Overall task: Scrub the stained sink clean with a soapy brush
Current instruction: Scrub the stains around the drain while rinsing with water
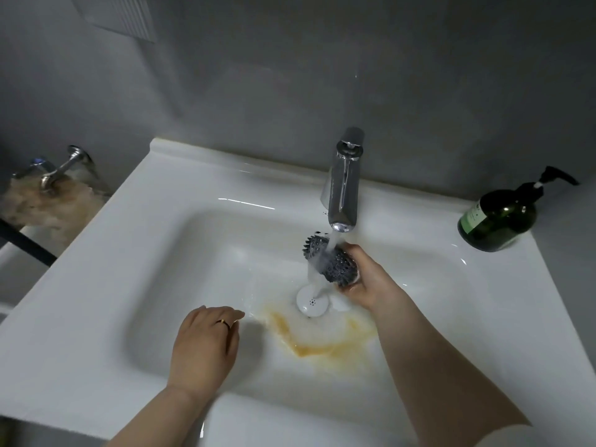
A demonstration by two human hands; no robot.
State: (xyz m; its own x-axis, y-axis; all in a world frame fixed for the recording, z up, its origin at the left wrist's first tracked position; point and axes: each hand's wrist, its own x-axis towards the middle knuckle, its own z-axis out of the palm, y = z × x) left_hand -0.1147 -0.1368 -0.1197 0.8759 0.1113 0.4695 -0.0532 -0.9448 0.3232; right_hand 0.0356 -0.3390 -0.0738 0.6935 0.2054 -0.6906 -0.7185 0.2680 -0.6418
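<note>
A white sink (167, 253) fills the view. An orange-brown stain (309, 346) curves across the basin floor below the white drain cap (311, 304). My right hand (364, 279) grips a grey studded brush (335, 261) and holds it under the water running from the chrome faucet (343, 185). My left hand (206, 343), with a ring on one finger, hovers palm down over the basin's left side, fingers loosely together, holding nothing.
A dark green soap pump bottle (498, 221) stands on the sink's right rim. To the left, beyond the sink, chrome wall taps (58, 172) sit above a rust-stained surface. A grey wall rises behind the faucet.
</note>
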